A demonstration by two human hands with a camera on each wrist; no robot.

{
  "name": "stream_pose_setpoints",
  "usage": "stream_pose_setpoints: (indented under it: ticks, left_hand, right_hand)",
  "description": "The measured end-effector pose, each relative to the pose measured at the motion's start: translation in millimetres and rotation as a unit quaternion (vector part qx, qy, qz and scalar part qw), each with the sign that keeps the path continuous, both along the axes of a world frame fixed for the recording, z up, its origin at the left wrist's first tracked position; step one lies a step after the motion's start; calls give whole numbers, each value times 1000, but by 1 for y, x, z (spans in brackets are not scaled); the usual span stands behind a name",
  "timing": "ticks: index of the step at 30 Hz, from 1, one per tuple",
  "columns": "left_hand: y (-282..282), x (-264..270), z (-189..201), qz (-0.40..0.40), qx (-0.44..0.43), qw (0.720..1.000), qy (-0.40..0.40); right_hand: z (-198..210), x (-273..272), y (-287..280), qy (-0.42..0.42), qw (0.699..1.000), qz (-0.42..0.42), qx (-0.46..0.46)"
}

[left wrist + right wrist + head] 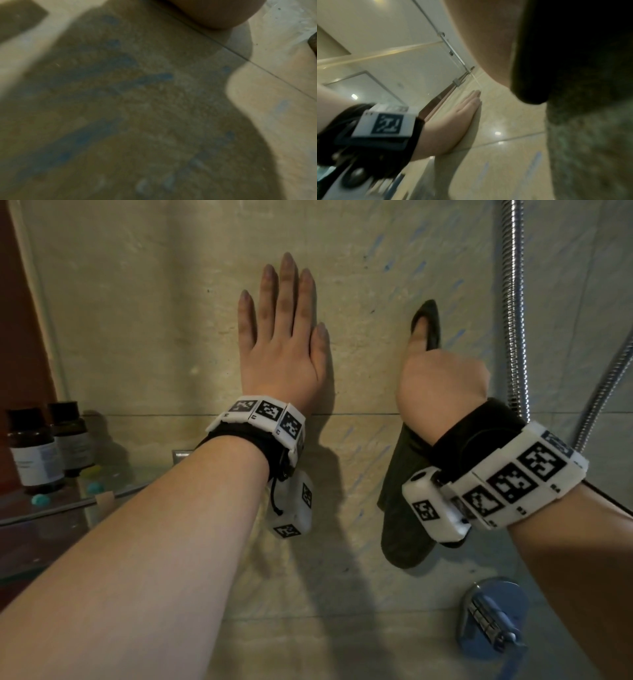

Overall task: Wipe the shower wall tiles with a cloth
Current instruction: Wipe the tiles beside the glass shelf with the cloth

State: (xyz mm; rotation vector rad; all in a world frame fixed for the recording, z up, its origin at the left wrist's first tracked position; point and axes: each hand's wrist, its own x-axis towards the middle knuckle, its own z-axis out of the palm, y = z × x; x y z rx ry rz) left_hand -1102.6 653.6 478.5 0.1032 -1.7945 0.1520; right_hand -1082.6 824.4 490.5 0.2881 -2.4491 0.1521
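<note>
Beige stone wall tiles [144, 313] fill the head view, with faint blue streaks [375, 246] at the upper right and more blue streaks [145, 79] in the left wrist view. My left hand [281, 337] lies flat on the wall, fingers straight and pointing up; the right wrist view shows the left hand [462, 112] from the side. To its right, my right hand [442, 378] grips a dark cloth [404, 501] against the tile. One cloth end sticks up past the thumb, the rest hangs below the wrist. The cloth [582, 121] fills the right of the right wrist view.
A chrome shower hose [513, 302] runs down the right side, with a round chrome valve handle [493, 618] low on the wall. At the left, a glass shelf [58, 505] carries two dark bottles [34, 450]. A grout line [154, 414] crosses at wrist height.
</note>
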Motion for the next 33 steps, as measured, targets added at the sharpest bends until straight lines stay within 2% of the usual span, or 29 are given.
stream_pose_setpoints:
  ticks: [5, 13, 19, 23, 29, 33]
  left_hand:
    - [-1, -2, 0, 4, -2, 1000, 8]
    - [0, -2, 0, 0, -1, 1000, 7]
    - [-1, 0, 0, -3, 0, 1000, -3]
    - [-1, -1, 0, -4, 0, 1000, -1]
    - [0, 1, 1, -6, 0, 1000, 0]
    - [0, 2, 2, 5, 1, 1000, -28]
  right_hand:
    - [6, 2, -6, -17, 999, 2, -36]
    - [-18, 7, -17, -6, 999, 15, 33]
    - [9, -1, -6, -11, 999, -3, -42]
    - [7, 5, -13, -35, 998, -9, -61]
    - [-21, 12, -38, -7, 999, 34, 41]
    - [-14, 14, -41, 39, 995, 63, 71]
